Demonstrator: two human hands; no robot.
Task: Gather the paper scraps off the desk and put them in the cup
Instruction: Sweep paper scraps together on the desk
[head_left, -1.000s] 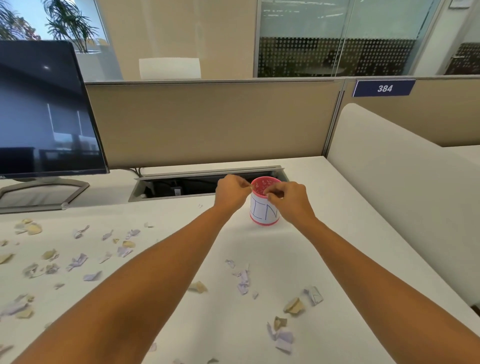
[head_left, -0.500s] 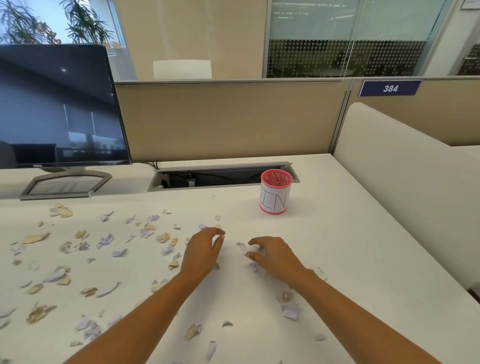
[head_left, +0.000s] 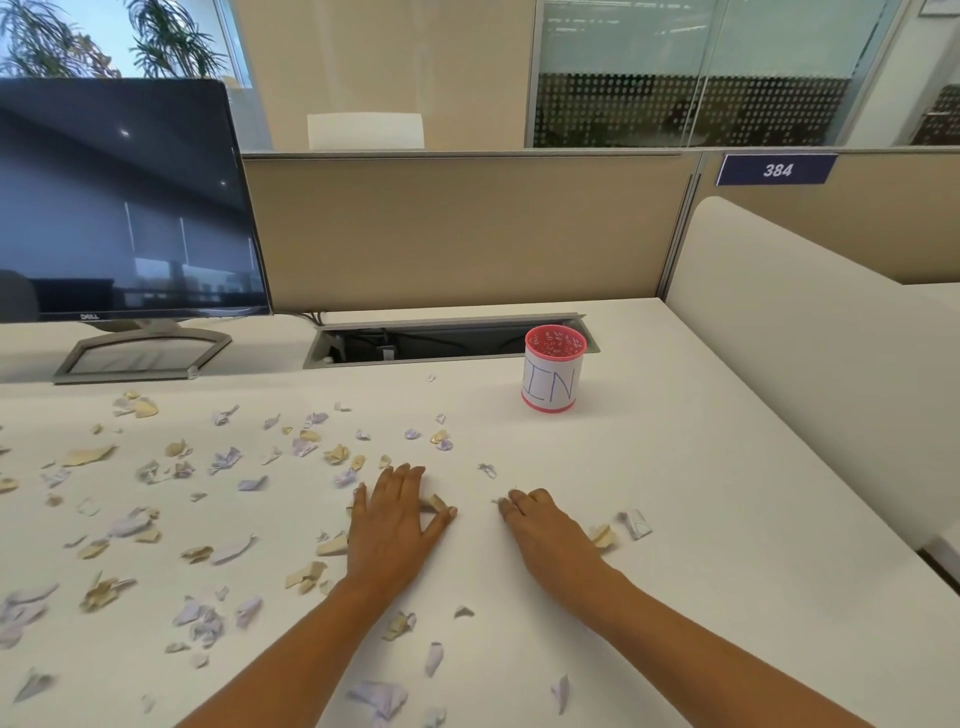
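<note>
On the white surface (head_left: 675, 519), both hands are laid palm down, side by side but apart, with the forearms reaching in from the near edge. The left hand (head_left: 392, 525) is spread flat. Its fingers are held straight and pointed away from the person, and its thumb is stretched out to the right. A tan scrap (head_left: 439, 503) is framed between that thumb and the forefinger, and nothing is gripped. The right hand (head_left: 553, 532) is angled toward the left, with its fingers (head_left: 519, 501) bent and bunched so that the tips are set on the surface. A small scrap (head_left: 502, 501) is seen at those tips. Whether it is pinched cannot be told.

The cup (head_left: 555, 374) is placed upright beyond the right hand and well apart from it, just in front of the cable tray (head_left: 447, 340). Its long axis is vertical, its pink-rimmed mouth is turned upward, and its white label, marked "IN", is faced toward the person.

The scraps (head_left: 226, 460), tan and pale lilac, are scattered mostly to the left of the hands and toward the near edge. A white piece (head_left: 635, 524) is found near the right hand, on its right side. A dark monitor (head_left: 124, 197) is positioned at the far left, and a beige partition (head_left: 457, 228) is set behind the surface.
</note>
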